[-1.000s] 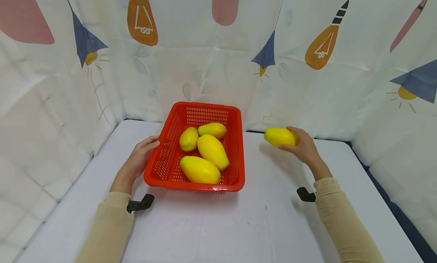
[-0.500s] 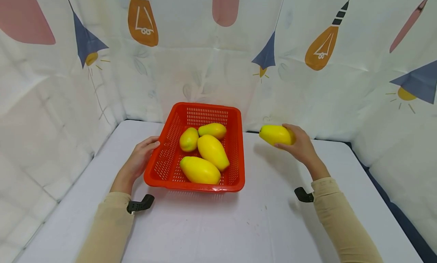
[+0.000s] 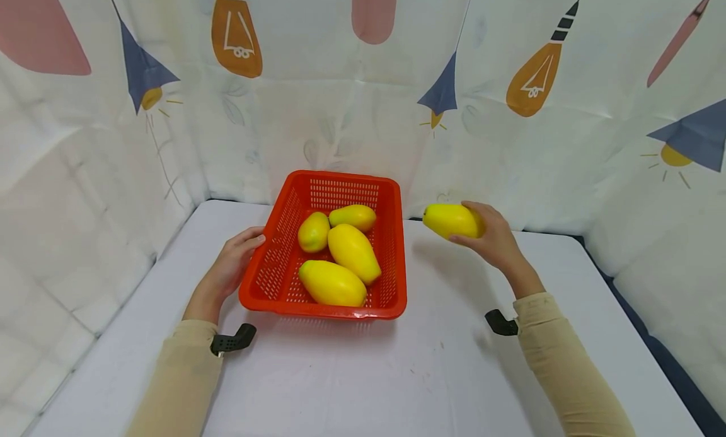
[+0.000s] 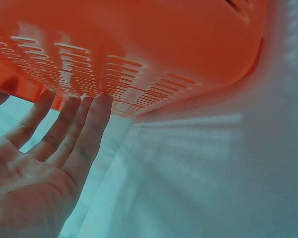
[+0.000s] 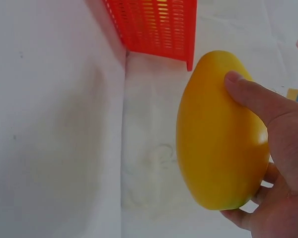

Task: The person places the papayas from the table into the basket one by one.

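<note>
My right hand (image 3: 495, 240) grips a smooth yellow papaya (image 3: 450, 220), raised off the white table to the right of the basket. In the right wrist view, the thumb (image 5: 256, 94) lies across the papaya's face and the other fingers are partly hidden behind it. A red slotted plastic basket (image 3: 397, 260) stands left of centre with several yellow papayas (image 3: 332, 282) inside. At its left side, my left hand (image 3: 231, 262) touches the basket just under the rim. Its straight fingers (image 4: 92, 121) rest against the slotted outer wall in the left wrist view.
The white table (image 3: 363, 374) carries the basket. Behind it and at the sides hangs a pale cloth (image 3: 363, 109) printed with lamps and bulbs. A dark band (image 3: 652, 342) shows along the table's right edge.
My right hand has moved steadily left and a little up with the papaya, closer to the basket. The left hand, the basket and the papayas in it have stayed put.
</note>
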The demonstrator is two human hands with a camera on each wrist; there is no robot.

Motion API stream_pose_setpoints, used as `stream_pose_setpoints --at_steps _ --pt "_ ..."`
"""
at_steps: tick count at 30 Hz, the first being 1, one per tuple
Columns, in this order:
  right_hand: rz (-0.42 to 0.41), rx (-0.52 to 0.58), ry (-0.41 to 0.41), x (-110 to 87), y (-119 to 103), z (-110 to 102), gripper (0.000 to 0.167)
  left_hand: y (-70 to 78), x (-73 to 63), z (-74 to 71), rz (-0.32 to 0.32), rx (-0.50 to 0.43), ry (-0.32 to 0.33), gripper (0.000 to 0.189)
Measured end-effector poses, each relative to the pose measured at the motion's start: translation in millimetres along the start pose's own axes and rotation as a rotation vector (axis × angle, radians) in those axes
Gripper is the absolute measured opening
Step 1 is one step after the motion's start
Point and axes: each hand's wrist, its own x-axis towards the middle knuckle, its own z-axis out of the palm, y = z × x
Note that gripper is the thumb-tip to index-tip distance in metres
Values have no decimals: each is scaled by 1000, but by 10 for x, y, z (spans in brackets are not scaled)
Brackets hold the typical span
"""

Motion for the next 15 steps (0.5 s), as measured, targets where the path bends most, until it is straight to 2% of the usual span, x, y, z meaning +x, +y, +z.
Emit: stream_pose_setpoints --at_steps 15 --pt "-8 13 -6 60 -178 36 75 -8 3 -7 6 -8 -10 30"
